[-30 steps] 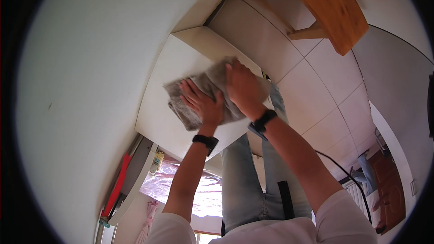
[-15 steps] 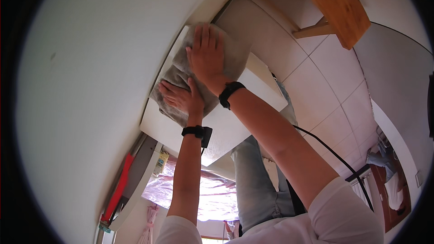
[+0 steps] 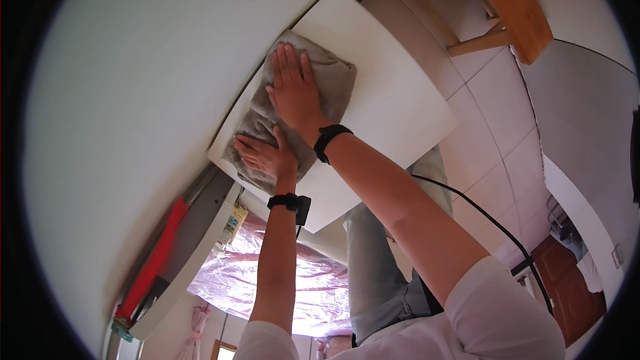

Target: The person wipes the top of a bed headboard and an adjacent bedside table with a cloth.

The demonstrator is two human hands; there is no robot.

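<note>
A folded grey towel [image 3: 335, 77] with a plush look lies on a white tabletop [image 3: 400, 93], close against the pale wall. My right hand [image 3: 298, 97] rests flat on its far part, fingers stretched out and slightly apart. Lower down, my left hand [image 3: 265, 158] lies on the near part of the towel, its fingers extended and thumb pointing away from me. Both palms face down, and neither hand grasps the cloth. Black bands circle both wrists; the left one carries a small dark box.
The pale wall [image 3: 147, 87] borders the tabletop on the left. A wooden stool [image 3: 517, 10] stands at the far right on the tiled floor [image 3: 493, 113]. A black cable [image 3: 480, 215] curves past my right arm. Shiny pinkish sheeting [image 3: 313, 293] shows below the table.
The towel has come nearer along the tabletop under my hands, and its far side now looks straighter. More white surface shows beyond it. The view has shifted as well.
</note>
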